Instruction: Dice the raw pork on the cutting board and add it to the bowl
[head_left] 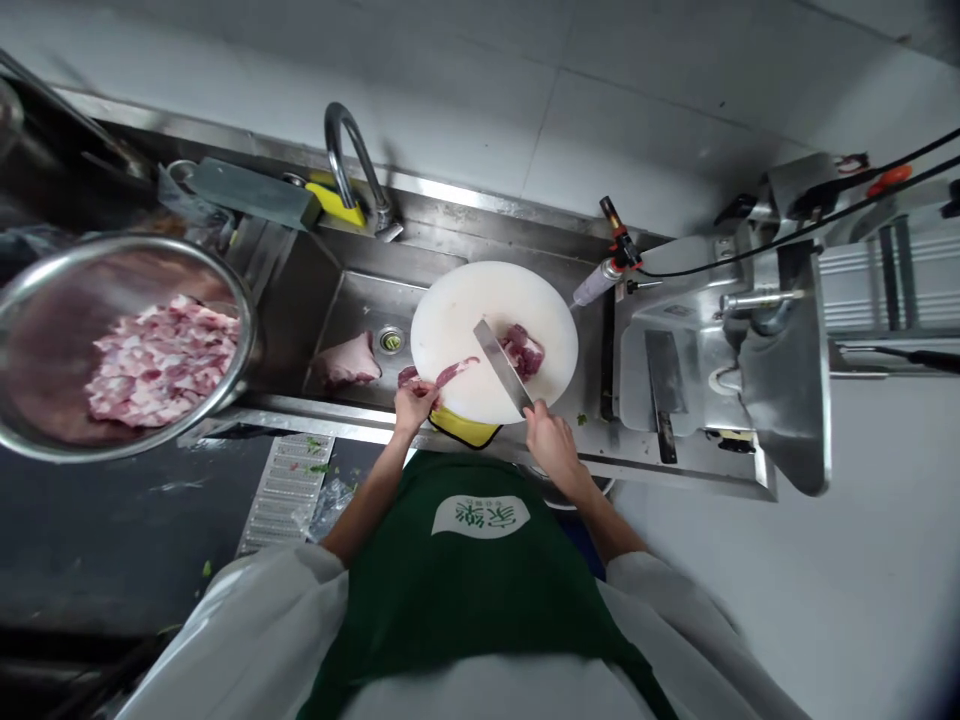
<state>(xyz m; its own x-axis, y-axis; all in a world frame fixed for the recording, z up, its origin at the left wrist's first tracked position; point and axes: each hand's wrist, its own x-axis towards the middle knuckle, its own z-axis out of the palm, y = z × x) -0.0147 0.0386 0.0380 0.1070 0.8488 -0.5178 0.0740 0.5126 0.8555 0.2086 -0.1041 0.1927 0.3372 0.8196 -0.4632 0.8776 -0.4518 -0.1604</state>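
On a round white cutting board (pixel 465 300) lies a chunk of dark red meat (pixel 523 352). My right hand (pixel 553 442) is wrapped round the handle of a knife (pixel 501 362), whose broad blade rests over the board just left of the chunk. My left hand (pixel 415 406) is closed on a thin strip of meat (pixel 456 370) at the board's left front edge. Part of that strip hangs past my fingers, and another bit of meat shows behind them. A yellow cloth (pixel 465 428) sits under the board's front edge.
Left of the board, a larger meat piece (pixel 351 360) lies in the sink (pixel 375 290) beneath a faucet (pixel 346 150). A steel bowl (pixel 244 350) of cut meat stands far left. A blowtorch (pixel 600 280), a cleaver (pixel 664 380) and a slicing machine (pixel 787 370) are to the right.
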